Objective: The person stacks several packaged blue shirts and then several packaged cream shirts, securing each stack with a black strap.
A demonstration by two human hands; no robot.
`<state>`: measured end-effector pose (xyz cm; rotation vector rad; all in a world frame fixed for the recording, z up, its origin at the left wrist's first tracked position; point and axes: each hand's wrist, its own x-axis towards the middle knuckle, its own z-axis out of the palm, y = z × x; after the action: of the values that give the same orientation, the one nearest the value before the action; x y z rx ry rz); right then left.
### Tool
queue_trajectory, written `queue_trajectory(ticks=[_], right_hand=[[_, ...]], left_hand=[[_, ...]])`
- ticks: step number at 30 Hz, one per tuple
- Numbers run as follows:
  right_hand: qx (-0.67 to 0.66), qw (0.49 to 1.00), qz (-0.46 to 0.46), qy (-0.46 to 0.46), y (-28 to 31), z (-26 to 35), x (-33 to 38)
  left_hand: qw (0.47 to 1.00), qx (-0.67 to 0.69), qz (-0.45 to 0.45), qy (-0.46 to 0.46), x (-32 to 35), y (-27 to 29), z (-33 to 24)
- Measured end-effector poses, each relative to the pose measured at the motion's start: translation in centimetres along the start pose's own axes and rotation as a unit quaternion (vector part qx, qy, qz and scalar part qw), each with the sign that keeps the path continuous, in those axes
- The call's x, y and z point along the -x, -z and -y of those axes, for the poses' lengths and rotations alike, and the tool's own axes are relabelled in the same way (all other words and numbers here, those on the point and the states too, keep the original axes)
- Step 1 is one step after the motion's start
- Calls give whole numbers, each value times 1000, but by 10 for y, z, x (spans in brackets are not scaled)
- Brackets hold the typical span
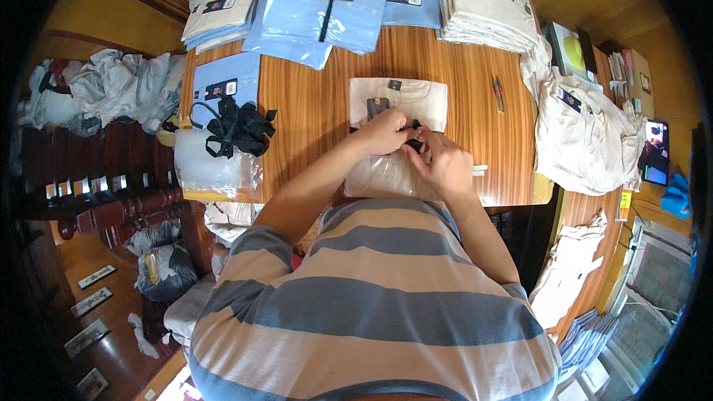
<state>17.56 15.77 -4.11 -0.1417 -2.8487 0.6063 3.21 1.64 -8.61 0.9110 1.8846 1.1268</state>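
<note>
In the middle of the frame, the left hand and the right hand are both pinching a black ribbon over a cream folded shirt in its clear bag on the wooden table, so keeping it flat and snug is looking wise.

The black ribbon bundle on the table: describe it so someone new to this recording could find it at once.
Start from the wooden table and go to its left edge, beside the person's left forearm. There a tangled black ribbon bundle lies on top of a clear plastic bag stack, just below a folded light blue shirt. It is the only loose, dark, knotted heap; everything around it is flat and pale.
</note>
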Motion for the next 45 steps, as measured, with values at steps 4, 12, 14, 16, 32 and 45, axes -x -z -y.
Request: queue_trajectory(ticks=[4,12,14,16,32,45], right_hand=[[84,996,2,9,-17,-4,10],[37,996,-72,43,-23,-31,14],[-31,994,-101,35,-25,-40,10],[-86,992,-86,-18,-28,-43,9],[-407,863,92,-287,-37,-46,55],[37,989,112,-93,90,52,22]], left_hand=[[999,17,-27,-32,-4,-3,4],[993,-1,-69,-94,10,-12,-11],[984,-28,-114,-136,14,-19,-11],[971,-53,-163,-168,18,-25,-13],[987,-93,20,-132,-2,-3,-33],[928,-209,-227,-210,36,-17,-118]])
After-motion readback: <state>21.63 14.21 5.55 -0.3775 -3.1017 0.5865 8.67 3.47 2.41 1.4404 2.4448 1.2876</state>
